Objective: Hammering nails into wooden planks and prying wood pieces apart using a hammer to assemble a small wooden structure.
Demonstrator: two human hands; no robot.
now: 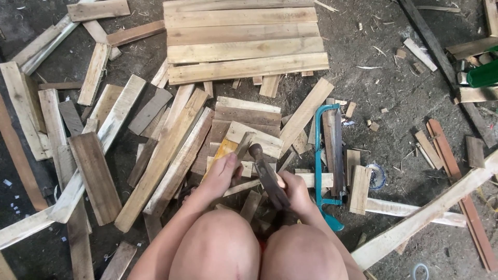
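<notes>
While our left hand (222, 173) pinches a thin grey wood strip (243, 147) upright, our right hand (294, 191) grips a hammer (265, 173). Its dark, worn head sits just right of our left fingers.

I counted one hammer (267, 176), one teal hacksaw (324, 166), five boards in the joined panel (244, 41), and two hands.

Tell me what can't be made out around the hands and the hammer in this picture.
- Head view: the hammer handle's end is hidden inside the right hand.
- Head view: what the left hand pins under its fingers is covered; only a small wood piece shows.
- Head view: the green object is cut off by the right edge.
- Head view: ground beneath the knees is hidden.
</notes>
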